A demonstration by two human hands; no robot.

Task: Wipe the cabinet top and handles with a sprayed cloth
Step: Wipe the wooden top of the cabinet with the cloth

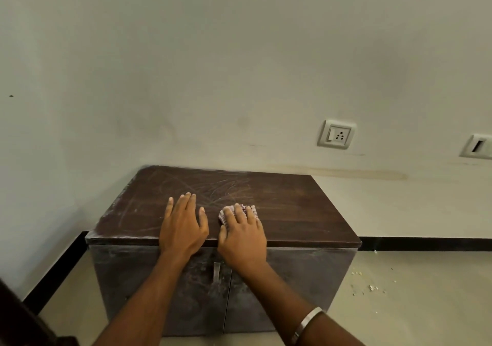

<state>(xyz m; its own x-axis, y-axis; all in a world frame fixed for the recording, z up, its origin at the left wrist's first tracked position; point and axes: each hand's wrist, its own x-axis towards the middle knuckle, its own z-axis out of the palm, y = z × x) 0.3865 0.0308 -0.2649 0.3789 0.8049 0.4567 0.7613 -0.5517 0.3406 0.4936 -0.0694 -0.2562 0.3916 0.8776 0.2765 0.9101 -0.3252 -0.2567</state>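
A low dark brown cabinet (292,207) stands against the wall, its top dusty and streaked on the left half. My right hand (243,232) presses flat on a small pink-and-white cloth (241,208) near the middle front of the top; only the cloth's far edge shows past my fingers. My left hand (183,226) lies flat on the top just left of it, fingers spread, holding nothing. One metal door handle (217,271) shows on the dusty front between my forearms. No spray bottle is in view.
A pale wall rises behind, with a switch socket (336,134) and a second plate (478,146) at the right. Beige floor with scattered crumbs (370,284) lies right of the cabinet. A dark piece of furniture (24,324) fills the lower left corner.
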